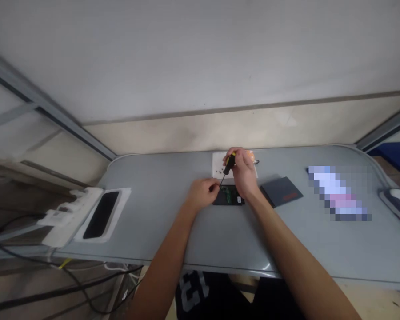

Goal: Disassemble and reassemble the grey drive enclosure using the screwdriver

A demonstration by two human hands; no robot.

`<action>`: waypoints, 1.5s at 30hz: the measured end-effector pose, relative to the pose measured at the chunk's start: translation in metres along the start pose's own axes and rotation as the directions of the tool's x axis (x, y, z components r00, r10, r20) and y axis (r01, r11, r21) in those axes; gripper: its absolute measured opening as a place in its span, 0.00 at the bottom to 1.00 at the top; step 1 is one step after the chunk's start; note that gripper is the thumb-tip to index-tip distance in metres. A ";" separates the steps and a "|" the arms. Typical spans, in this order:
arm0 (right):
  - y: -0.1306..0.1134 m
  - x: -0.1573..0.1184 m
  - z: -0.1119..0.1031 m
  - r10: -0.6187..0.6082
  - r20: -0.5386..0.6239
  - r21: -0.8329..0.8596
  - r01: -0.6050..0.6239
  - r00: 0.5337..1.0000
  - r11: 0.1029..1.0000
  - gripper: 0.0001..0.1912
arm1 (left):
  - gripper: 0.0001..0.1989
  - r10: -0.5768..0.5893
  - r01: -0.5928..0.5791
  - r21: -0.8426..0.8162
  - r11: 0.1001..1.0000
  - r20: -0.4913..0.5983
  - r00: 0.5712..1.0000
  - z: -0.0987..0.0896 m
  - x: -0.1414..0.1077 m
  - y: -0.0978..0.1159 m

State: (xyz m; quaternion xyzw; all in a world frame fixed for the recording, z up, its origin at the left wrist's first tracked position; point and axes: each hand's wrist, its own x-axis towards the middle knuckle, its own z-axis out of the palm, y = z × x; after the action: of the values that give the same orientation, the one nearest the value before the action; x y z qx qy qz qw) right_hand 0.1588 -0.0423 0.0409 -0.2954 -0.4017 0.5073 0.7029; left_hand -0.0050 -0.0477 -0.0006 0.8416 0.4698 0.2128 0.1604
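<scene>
My right hand is wrapped round a black and yellow screwdriver, its shaft slanting down to the left. The screwdriver's tip meets the upper left part of a black device with a green circuit board inside. At that same corner is my left hand, its fingers pressed together; what they hold, if anything, is too small to make out. Behind the device lies a white sheet with several tiny dark pieces on it. A dark flat cover rests right of my right hand.
On the grey table, a black phone lies on white paper at the left, beside a white power strip with plugs and cables. A pixelated object lies at the right. An orange item sits behind my right hand.
</scene>
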 end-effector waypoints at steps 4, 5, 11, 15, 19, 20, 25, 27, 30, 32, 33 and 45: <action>0.003 0.003 0.001 0.027 0.026 0.081 -0.029 0.999 0.996 0.21 | 0.12 0.007 -0.007 -0.020 1.000 0.004 1.000 0.000 0.000 0.000; 0.003 0.004 0.002 0.036 0.016 0.114 -0.038 0.999 0.993 0.20 | 0.12 0.007 -0.007 -0.021 1.000 0.004 1.000 0.000 0.001 0.000; 0.000 0.003 0.004 0.066 -0.034 0.140 -0.061 0.997 0.988 0.20 | 0.11 0.002 -0.003 -0.030 1.000 -0.018 1.000 0.001 0.001 -0.002; -0.002 0.004 -0.004 0.038 0.010 0.088 -0.039 0.999 0.995 0.18 | 0.11 0.017 -0.019 -0.054 0.998 -0.037 0.999 0.003 0.001 -0.003; -0.002 0.007 -0.009 0.073 0.096 0.106 -0.083 0.993 0.991 0.18 | 0.11 0.023 -0.025 -0.044 0.999 -0.042 0.999 0.003 0.001 -0.004; -0.002 0.007 -0.009 0.086 0.101 0.129 -0.099 0.991 0.987 0.20 | 0.11 0.020 -0.021 -0.039 0.999 -0.038 0.999 0.002 0.001 -0.003; -0.003 0.006 -0.003 0.107 0.034 0.178 -0.112 0.994 0.978 0.22 | 0.11 0.004 -0.005 -0.034 0.999 -0.027 1.000 0.001 0.000 -0.002; -0.003 0.006 -0.002 0.109 0.041 0.170 -0.114 0.993 0.979 0.22 | 0.11 0.002 -0.003 -0.038 0.999 -0.025 1.000 0.000 0.000 -0.001; -0.001 0.007 -0.005 0.087 0.040 0.146 -0.092 0.995 0.985 0.22 | 0.11 -0.012 0.011 -0.043 0.999 -0.020 1.000 -0.001 0.000 0.001; 0.001 0.009 -0.009 0.074 0.037 0.129 -0.078 0.997 0.989 0.22 | 0.11 -0.019 0.018 -0.048 0.999 -0.022 1.000 -0.001 0.000 0.002; 0.002 0.010 -0.010 0.080 0.045 0.123 -0.085 0.996 0.989 0.23 | 0.11 -0.020 0.018 -0.051 0.999 -0.025 0.999 -0.001 0.000 0.002; -0.001 0.006 -0.003 0.090 0.036 0.190 -0.095 0.995 0.977 0.24 | 0.10 -0.006 0.005 -0.061 0.998 -0.011 1.000 0.000 0.000 -0.001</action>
State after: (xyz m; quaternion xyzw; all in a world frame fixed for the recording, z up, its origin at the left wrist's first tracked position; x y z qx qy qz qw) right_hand 0.1629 -0.0366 0.0420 -0.2378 -0.3463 0.5797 0.6981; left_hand -0.0055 -0.0472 -0.0004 0.8338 0.4663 0.2313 0.1839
